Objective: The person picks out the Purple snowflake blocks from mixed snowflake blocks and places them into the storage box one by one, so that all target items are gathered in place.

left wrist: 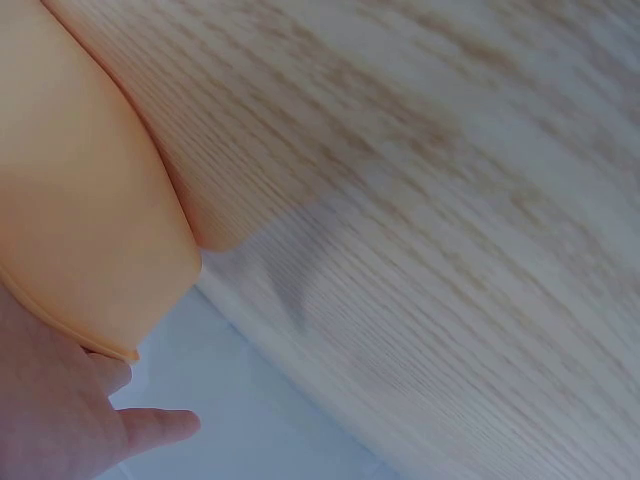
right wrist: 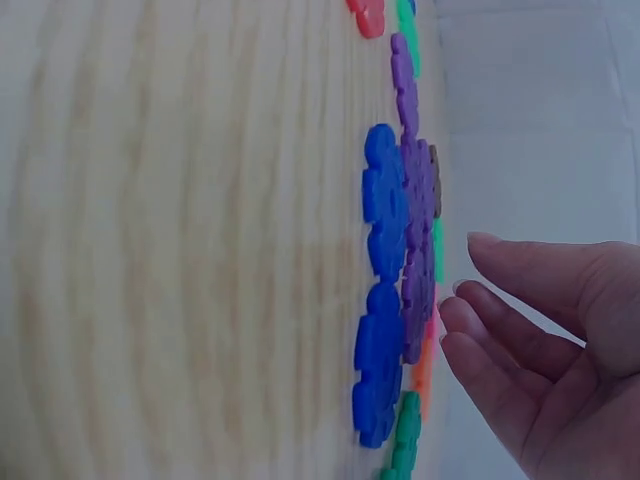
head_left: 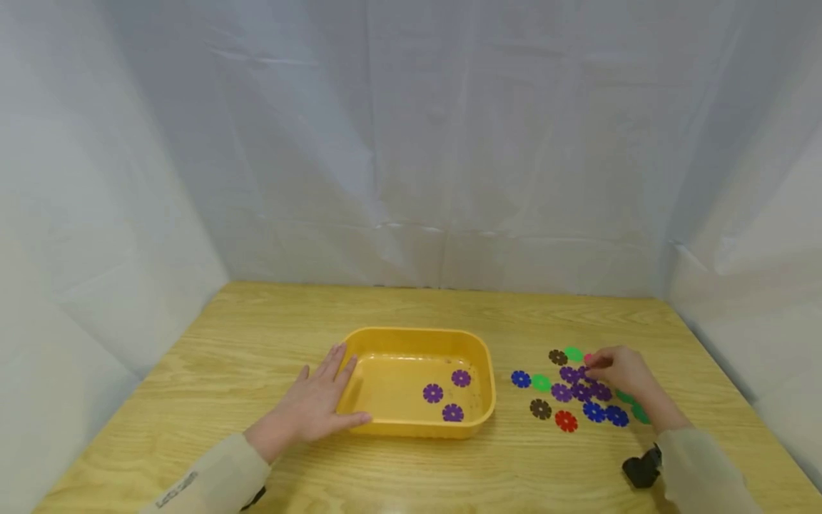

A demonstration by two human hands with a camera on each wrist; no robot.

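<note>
A yellow plastic tub (head_left: 483, 400) stands mid-table with three purple notched discs (head_left: 433, 392) inside. My left hand (head_left: 317, 401) lies flat against the tub's left end, fingers straight and thumb along the front wall. In the left wrist view the tub wall (left wrist: 80, 200) sits just above that hand (left wrist: 55, 410). To the right a pile of coloured discs (head_left: 566, 421) lies spread on the table. My right hand (head_left: 616, 369) hovers over the pile's far side. In the right wrist view its loosely curved fingers (right wrist: 500, 345) sit just off the purple discs (right wrist: 415, 200) and blue discs (right wrist: 383, 200), gripping nothing.
The wooden table (head_left: 411, 314) is closed in by white cloth walls (head_left: 411, 143) at the back and both sides. A black wrist camera (head_left: 642, 470) sits on my right sleeve. Bare wood lies behind the tub and along the front edge.
</note>
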